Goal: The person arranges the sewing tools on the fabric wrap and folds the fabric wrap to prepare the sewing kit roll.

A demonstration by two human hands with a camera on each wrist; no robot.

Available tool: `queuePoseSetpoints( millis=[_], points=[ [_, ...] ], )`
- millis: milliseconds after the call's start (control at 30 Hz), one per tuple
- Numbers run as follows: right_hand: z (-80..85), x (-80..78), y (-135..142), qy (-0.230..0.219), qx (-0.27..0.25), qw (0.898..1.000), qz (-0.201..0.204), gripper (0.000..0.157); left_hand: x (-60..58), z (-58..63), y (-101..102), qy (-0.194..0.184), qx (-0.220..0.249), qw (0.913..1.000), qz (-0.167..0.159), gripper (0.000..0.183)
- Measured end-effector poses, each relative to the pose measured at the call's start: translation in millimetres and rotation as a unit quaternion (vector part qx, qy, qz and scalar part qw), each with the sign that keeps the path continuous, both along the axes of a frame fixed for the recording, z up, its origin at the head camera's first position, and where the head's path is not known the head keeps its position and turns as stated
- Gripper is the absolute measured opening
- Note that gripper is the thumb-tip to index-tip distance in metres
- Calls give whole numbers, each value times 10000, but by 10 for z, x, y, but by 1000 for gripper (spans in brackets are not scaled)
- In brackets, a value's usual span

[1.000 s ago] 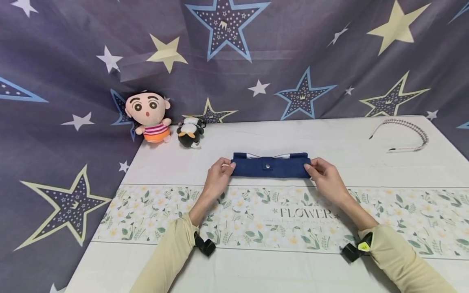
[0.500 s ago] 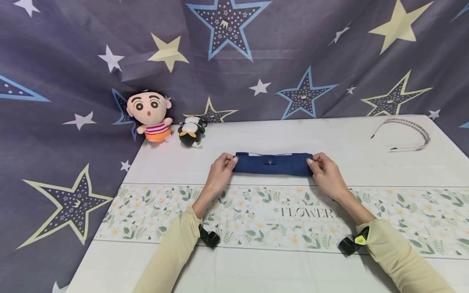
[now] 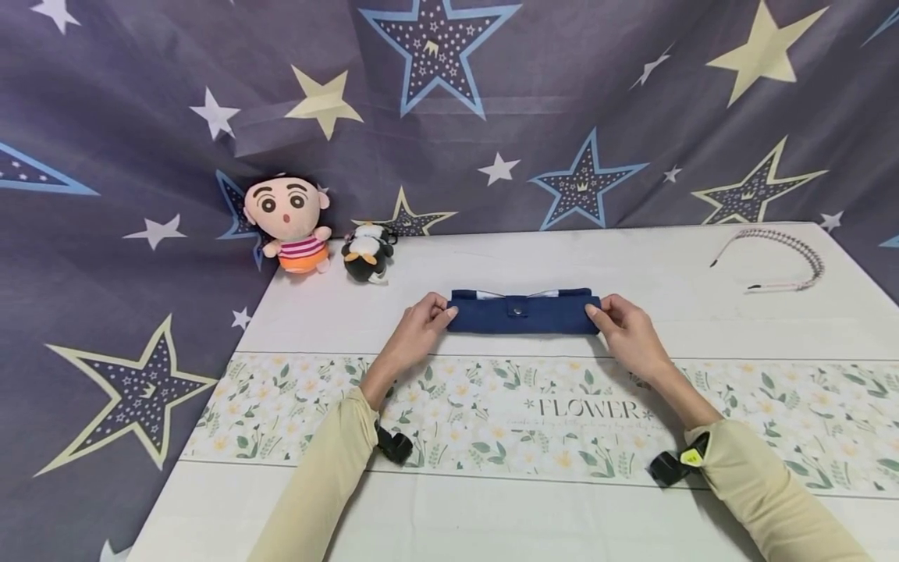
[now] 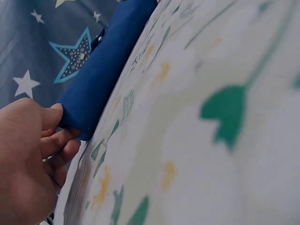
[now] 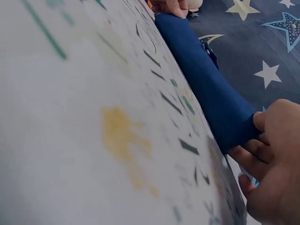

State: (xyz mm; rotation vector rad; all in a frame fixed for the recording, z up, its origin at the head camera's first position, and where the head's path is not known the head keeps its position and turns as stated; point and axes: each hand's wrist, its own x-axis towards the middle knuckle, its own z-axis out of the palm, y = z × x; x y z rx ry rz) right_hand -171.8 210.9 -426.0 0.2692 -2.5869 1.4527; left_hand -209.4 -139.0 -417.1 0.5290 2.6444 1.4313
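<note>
A long navy blue folded cloth bundle (image 3: 485,318) lies across the middle of the table. A short tab with a round metal snap sits at its centre, and some white shows along its far edge. My left hand (image 3: 420,328) pinches its left end, thumb on top and fingers beneath, as the left wrist view also shows on the blue cloth (image 4: 101,70). At the other end my right hand (image 3: 630,334) pinches the cloth the same way; in the right wrist view the roll (image 5: 206,84) runs from these fingers towards the left hand. What the folds contain is hidden.
A plush doll (image 3: 286,222) and a small penguin plush (image 3: 367,254) are at the table's back left. A beaded headband (image 3: 808,254) lies at the back right. A floral strip crosses the white tablecloth (image 3: 492,519), and a starry curtain (image 3: 456,164) hangs behind.
The cloth bundle has shifted slightly away from me and to the right, with both hands holding its ends. Its snap tab tipped back half a second ago and now faces up again.
</note>
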Motion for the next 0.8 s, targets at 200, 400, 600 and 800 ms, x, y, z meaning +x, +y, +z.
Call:
queuePoseSetpoints(
  millis=[200,400,600,800],
  points=[
    [14,-13,12,-269,-50,9995,-157,32,-65,-16,24,155,-319,9993,143,19],
    [47,-28,-35,-649,-287,9972,-234,32,-51,-17,45,-106,-76,9993,355,18],
    [62,-30,-31,-634,-206,9973,-310,30,-21,4,51,-203,262,9978,582,21],
    [102,18,64,-515,-89,9981,-341,32,17,71,-21,-233,320,9968,692,24]
  ],
)
